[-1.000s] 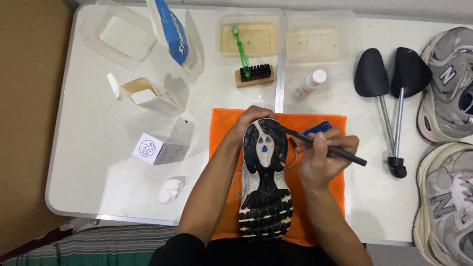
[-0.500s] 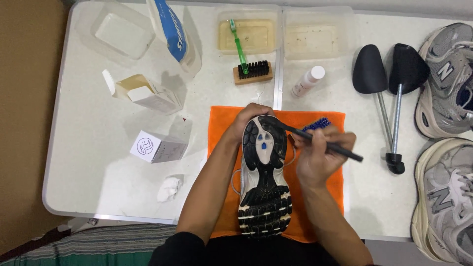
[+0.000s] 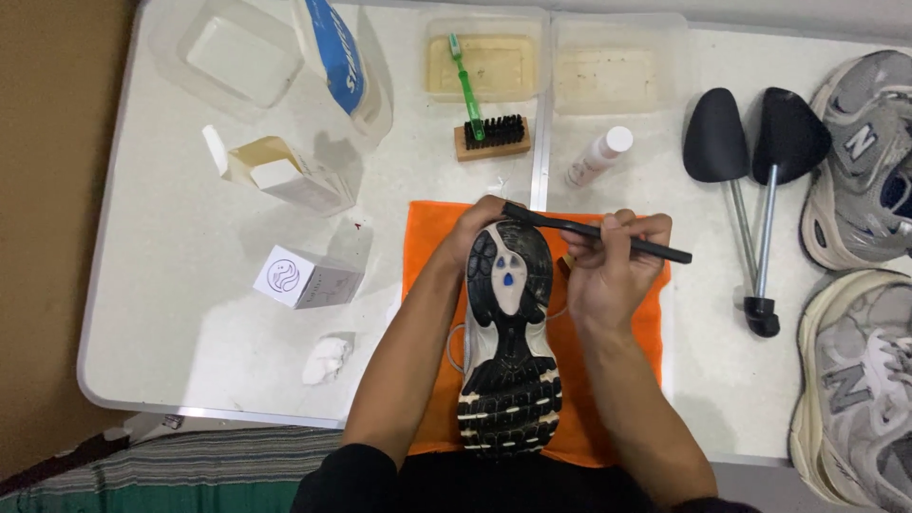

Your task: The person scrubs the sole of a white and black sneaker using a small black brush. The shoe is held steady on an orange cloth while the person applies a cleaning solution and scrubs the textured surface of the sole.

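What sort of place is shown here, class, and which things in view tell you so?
Probably a home shoe-cleaning station on a white folding table. The hands work on an upturned shoe lying on an orange cloth; a wooden brush, black shoe trees and more grey sneakers lie around.

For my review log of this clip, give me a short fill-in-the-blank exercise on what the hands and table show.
1. The black-soled sneaker lies sole-up on a folded ____ cloth.
2. The right hand holds a thin black ____.
3. The green toothbrush rests on a wooden brush with ____ bristles.
4. The left hand steadies the sneaker's ____ end.

Missing: orange; stick; black; far
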